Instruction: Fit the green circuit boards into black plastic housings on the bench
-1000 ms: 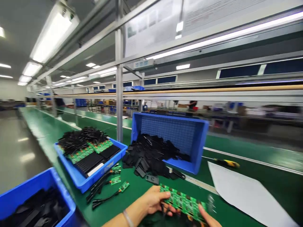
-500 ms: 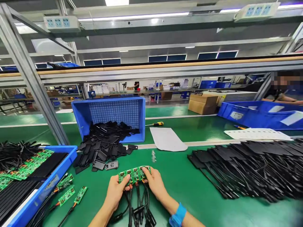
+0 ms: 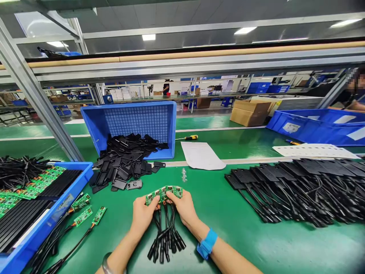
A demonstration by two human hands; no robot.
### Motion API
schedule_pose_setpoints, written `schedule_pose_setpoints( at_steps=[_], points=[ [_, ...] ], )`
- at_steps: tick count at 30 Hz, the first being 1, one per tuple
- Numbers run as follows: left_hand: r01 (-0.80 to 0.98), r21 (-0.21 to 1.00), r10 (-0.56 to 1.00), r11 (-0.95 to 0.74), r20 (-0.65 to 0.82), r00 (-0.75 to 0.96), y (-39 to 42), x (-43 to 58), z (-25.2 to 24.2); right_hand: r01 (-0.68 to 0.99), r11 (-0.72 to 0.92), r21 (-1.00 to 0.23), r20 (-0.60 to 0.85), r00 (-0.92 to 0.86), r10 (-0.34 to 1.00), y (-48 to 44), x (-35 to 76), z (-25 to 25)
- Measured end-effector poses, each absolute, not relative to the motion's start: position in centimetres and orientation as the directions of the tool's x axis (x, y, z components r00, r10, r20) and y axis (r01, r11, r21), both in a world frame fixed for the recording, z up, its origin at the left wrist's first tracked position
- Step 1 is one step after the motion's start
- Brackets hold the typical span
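In the head view, a strip of joined green circuit boards (image 3: 163,193) is held level above the green bench. My left hand (image 3: 142,215) grips its left part, thumb on top. My right hand (image 3: 186,209), with a blue wrist strap, pinches the strip from the middle to the right end. The strip looks bent upward at its middle. Black cables (image 3: 165,238) with plug ends hang from the strip towards the bench. Nearest my left hand, several loose circuit boards (image 3: 83,217) with cables lie on the bench. Fingers under the strip are hidden.
A blue bin (image 3: 172,129) lies tipped, spilling black plastic covers (image 3: 125,163). At left stands a blue tray (image 3: 76,166) of boards and cables. Black cased units with cables (image 3: 282,190) lie at right. A paper sheet (image 3: 202,155) and screwdriver (image 3: 191,137) lie behind.
The strip has gone from straight to bent at its middle. My right thumb has shifted left along it. The camera view has tilted down.
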State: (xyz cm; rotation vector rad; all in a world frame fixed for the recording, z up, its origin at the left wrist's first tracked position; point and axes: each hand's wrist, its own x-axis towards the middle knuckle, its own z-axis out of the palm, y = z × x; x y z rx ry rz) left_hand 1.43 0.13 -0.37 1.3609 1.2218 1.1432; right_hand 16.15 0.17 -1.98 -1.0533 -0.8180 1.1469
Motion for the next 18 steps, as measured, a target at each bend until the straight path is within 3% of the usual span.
schedule_pose_setpoints(
  at_steps=[4, 9, 14, 18],
  points=[
    [-0.192, 0.952, 0.951, 0.24, -0.191, 0.243, 0.9, 0.5, 0.3, -0.538, -0.116, -0.835, -0.154, 0.026, 0.988, 0.1, 16.8, -1.7],
    [-0.271, 0.887, 0.898, 0.373, -0.271, 0.348, 1.4, -0.4, 0.6, -0.634, -0.266, -0.726, -0.249, -0.119, 0.961, 0.0, 16.7, -2.1],
    [-0.253, 0.902, 0.898, 0.35, -0.245, 0.366, 1.2, 0.0, 0.5, -0.68, -0.289, -0.674, -0.24, -0.168, 0.956, -0.6, 16.1, -1.1],
    [-0.049, 0.983, 0.948, 0.174, -0.154, 0.278, 0.9, 0.4, -0.1, -0.556, -0.18, -0.812, -0.135, -0.121, 0.983, -1.2, 15.8, -0.7]
  ],
)
